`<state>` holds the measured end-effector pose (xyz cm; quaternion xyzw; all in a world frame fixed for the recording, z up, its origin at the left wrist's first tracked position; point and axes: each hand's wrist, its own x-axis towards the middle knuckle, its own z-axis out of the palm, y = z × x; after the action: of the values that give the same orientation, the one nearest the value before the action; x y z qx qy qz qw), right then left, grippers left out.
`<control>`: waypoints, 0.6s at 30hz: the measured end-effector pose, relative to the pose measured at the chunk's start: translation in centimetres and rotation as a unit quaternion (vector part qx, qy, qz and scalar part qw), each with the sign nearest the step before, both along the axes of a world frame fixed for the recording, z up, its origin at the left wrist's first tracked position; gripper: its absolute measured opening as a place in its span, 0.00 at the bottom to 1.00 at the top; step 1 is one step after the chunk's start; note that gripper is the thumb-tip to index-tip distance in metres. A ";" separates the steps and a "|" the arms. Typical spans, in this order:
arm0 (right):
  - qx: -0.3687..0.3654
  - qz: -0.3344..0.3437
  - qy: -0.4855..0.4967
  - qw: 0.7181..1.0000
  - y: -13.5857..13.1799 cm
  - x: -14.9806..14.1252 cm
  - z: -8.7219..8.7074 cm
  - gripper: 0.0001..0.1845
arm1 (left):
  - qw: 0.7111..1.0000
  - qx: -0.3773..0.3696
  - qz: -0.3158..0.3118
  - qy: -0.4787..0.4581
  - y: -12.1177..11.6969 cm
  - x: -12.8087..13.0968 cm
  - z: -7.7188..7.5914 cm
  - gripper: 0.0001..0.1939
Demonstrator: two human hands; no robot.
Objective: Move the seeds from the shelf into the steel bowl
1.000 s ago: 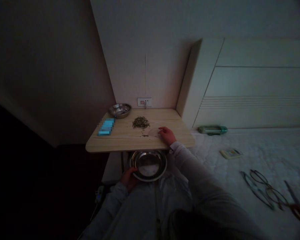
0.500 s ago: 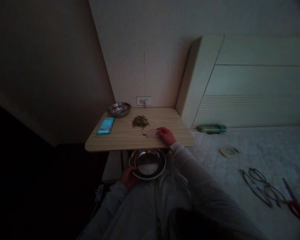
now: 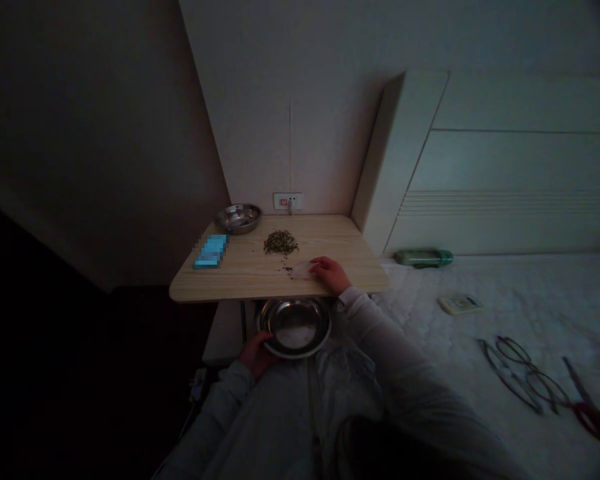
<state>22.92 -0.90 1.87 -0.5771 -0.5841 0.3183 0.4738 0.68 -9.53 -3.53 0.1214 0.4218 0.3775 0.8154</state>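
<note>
My left hand (image 3: 257, 355) grips the rim of a shiny metal bowl (image 3: 296, 352), thumb over the edge, just below the front edge of the small wooden table (image 3: 220, 287). My right hand (image 3: 330, 275) is closed on a thin, clear plastic piece (image 3: 301, 270), whose exact kind I cannot make out. That piece is low over the tabletop, its left edge beside a few scattered dark green bits (image 3: 287, 269). Farther back lies a larger heap of dried green bits (image 3: 280, 243), apart from both hands.
A second metal bowl (image 3: 239, 219) and a lit phone (image 3: 211, 252) occupy the table's left side. Behind is a wall socket (image 3: 287, 201). On the bed at right lie a green bottle (image 3: 424, 258), a pale remote (image 3: 461, 305), glasses (image 3: 523, 373) and red-handled scissors (image 3: 597, 420).
My right hand has shifted slightly left and toward me, bringing the clear plastic piece against the scattered bits. The left hand and its bowl stay almost where they were.
</note>
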 end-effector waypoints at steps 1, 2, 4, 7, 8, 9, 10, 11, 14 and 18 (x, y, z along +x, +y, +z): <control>-0.002 0.007 0.003 1.000 0.0 0.0 -0.1 0.12 | 1.000 -0.003 -0.001 -0.008 0.0 0.0 0.0 0.07; -0.005 0.014 0.006 1.000 -0.1 -0.1 -0.1 0.12 | 1.000 -0.004 -0.003 -0.013 0.0 0.0 -0.1 0.07; -0.010 0.027 0.011 1.000 -0.1 -0.1 -0.3 0.12 | 1.000 -0.007 -0.005 -0.014 0.1 -0.1 -0.1 0.07; -0.019 0.043 0.015 0.999 -0.2 -0.2 -0.3 0.11 | 1.000 -0.001 0.003 0.001 0.0 0.0 0.1 0.08; -0.024 0.052 0.020 0.998 -0.3 -0.3 -0.3 0.11 | 1.000 0.001 0.004 0.006 0.0 0.0 0.2 0.08; -0.032 0.062 0.028 0.997 -0.4 -0.4 -0.2 0.12 | 1.000 0.003 0.006 0.011 0.0 0.0 0.3 0.07; -0.040 0.071 0.037 0.996 -0.6 -0.5 -0.1 0.12 | 1.000 0.006 0.006 0.013 -0.1 0.1 0.4 0.07; -0.049 0.078 0.043 0.995 -0.7 -0.6 0.1 0.12 | 1.000 0.007 0.007 0.012 -0.1 0.1 0.5 0.06; -0.065 0.099 0.057 0.991 -1.2 -0.9 0.4 0.11 | 1.000 0.009 0.011 0.007 -0.1 0.1 0.5 0.07; -0.077 0.136 0.061 0.986 -1.4 -0.9 0.8 0.10 | 1.000 0.018 0.012 -0.004 0.1 0.0 0.0 0.06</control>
<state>22.04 -2.30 2.69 -0.5067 -0.6008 0.4585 0.4149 0.66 -9.46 -3.57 0.1296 0.4132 0.3958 0.8098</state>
